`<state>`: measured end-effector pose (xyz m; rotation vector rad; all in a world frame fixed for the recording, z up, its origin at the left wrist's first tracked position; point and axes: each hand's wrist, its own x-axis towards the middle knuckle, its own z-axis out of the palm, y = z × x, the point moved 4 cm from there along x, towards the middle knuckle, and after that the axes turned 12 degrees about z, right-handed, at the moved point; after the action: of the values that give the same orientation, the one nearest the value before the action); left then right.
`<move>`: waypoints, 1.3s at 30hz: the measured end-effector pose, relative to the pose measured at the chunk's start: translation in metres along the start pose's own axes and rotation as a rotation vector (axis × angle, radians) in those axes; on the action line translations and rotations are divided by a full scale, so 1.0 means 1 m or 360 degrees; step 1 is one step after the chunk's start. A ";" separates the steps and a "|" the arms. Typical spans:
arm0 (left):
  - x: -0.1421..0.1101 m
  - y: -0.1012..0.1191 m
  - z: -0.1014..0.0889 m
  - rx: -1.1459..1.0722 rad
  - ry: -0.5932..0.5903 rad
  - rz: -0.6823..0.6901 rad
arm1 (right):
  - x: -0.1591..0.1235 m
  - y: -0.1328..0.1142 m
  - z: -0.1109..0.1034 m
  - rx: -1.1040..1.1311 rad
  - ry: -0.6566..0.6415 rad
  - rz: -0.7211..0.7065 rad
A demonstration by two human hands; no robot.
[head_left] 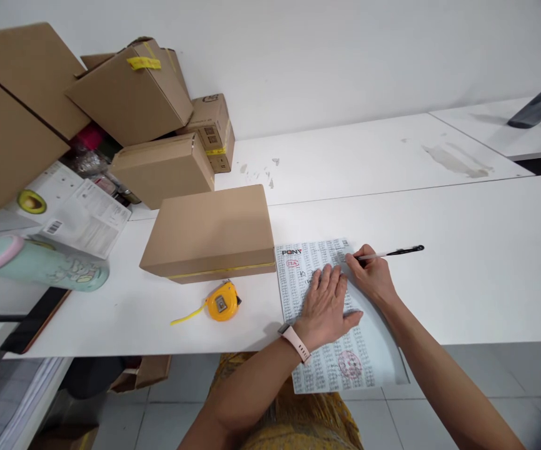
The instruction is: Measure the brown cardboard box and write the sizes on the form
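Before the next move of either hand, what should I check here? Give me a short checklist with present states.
1. Pen held: ok, in the right hand.
2. Left hand on the papers: ok, lying palm down.
3. Papers fully on the table: not ok, their near end overhangs its edge.
4. Pen tip touching paper: cannot tell, too small to make out.
5. Tape measure clear of the papers: ok, apart to their left.
6. Nearest cardboard box clear of the papers: cannot tell.

paper (367, 337): title part-covered (left hand (327, 303)) | small print (290, 294): illegible | large box (8, 144): cut by left edge
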<state>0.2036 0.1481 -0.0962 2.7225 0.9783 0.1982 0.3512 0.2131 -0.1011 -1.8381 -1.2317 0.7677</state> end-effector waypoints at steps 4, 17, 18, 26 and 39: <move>0.000 0.000 0.000 0.0003 0.0002 0.0001 | 0.000 0.000 0.001 0.0003 -0.0015 -0.0006; 0.000 0.000 0.000 -0.0003 0.0022 0.0001 | 0.001 -0.001 0.001 0.0010 -0.0031 -0.0022; 0.000 0.000 0.000 -0.0008 0.0022 0.0001 | 0.001 -0.001 0.001 0.0007 -0.0028 -0.0023; 0.000 0.000 0.000 -0.0023 0.0013 0.0005 | 0.001 0.000 0.000 0.0012 -0.0013 -0.0017; -0.001 0.000 0.000 0.0033 -0.0006 0.0006 | 0.001 -0.003 0.000 -0.0005 -0.0031 -0.0008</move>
<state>0.2027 0.1475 -0.0961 2.7424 0.9797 0.1843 0.3502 0.2150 -0.0988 -1.8334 -1.2496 0.7832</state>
